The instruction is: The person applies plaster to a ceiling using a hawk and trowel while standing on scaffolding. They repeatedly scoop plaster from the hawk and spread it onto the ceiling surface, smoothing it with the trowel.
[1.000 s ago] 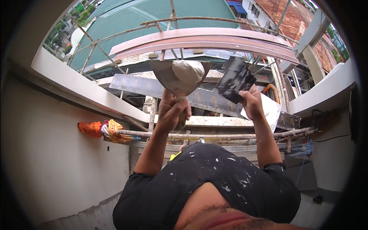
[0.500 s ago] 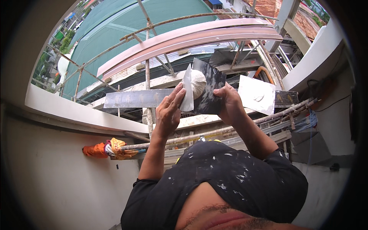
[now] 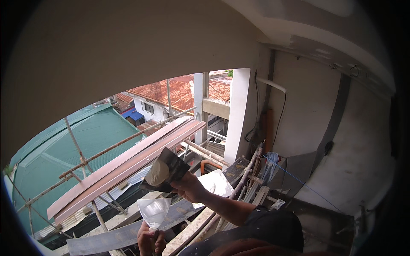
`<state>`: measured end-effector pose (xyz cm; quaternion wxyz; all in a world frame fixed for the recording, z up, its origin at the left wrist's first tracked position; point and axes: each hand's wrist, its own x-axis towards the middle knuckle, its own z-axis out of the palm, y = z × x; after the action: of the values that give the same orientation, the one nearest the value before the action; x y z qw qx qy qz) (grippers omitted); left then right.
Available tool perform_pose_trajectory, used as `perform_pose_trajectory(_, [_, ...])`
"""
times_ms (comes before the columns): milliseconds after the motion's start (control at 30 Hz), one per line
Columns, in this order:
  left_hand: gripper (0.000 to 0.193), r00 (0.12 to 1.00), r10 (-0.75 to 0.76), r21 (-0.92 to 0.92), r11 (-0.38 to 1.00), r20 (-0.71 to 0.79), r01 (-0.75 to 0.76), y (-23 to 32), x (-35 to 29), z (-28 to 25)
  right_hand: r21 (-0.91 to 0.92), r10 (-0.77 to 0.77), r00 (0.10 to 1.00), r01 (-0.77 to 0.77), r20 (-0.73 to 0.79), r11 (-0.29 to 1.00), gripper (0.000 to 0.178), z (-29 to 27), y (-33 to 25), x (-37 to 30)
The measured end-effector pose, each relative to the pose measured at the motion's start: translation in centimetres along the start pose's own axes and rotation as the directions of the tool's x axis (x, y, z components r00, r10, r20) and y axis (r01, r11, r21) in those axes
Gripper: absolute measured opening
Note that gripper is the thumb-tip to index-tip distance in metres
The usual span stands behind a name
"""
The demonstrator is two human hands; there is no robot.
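Note:
My left hand (image 3: 149, 241) is closed round the handle of a wide putty knife (image 3: 154, 210), its pale blade pointing up. In my right hand (image 3: 190, 187) is a dark, smeared, flat square board (image 3: 176, 165), gripped at its near edge. A rounded lump of off-white putty (image 3: 159, 175) sits on that board's left part. Knife and board are apart, the knife lower and to the left. Behind my right forearm lies a white square board (image 3: 220, 181) with some white material on it.
Pinkish long panels (image 3: 128, 166) rest across the scaffold poles (image 3: 83, 163) beyond my hands. A grey plank (image 3: 115, 234) runs below. Bamboo poles (image 3: 252, 164) and a blue cord (image 3: 307, 187) are at the right, near a grey wall (image 3: 305, 102). Green roofing (image 3: 72, 141) lies outside.
The view has swung up and to the right. The putty knife has come away from the putty and is now upright in my left hand, while my right hand keeps hold of the dark board.

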<state>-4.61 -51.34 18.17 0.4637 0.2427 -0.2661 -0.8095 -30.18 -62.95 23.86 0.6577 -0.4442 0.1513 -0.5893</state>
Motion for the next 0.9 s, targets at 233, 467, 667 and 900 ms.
perform_pose_trajectory(233, [0.071,0.919,0.175,-0.289,0.955,0.354,-0.070,0.8,2.2,4.7,-0.528,-0.078,0.881,0.348,0.467,0.775,0.027,0.0,-2.5,-2.1])
perform_pose_trajectory(467, [0.080,0.933,0.269,-0.102,0.962,0.239,-0.251,0.8,1.3,5.5,-0.746,-0.072,0.819,0.552,0.570,0.373,0.038,-2.2,-2.8,-2.1])
perform_pose_trajectory(667, [0.072,0.840,0.537,-0.088,0.843,0.081,-0.531,1.6,1.6,5.0,-0.891,-0.271,0.951,-0.009,-0.148,0.454,0.017,-9.0,-1.0,-4.8])
perform_pose_trajectory(900, [0.052,0.571,0.821,0.397,0.528,-0.011,-0.751,1.1,4.6,2.6,-0.011,0.148,0.982,-0.150,-0.114,0.989,0.036,5.9,-2.6,-5.5])
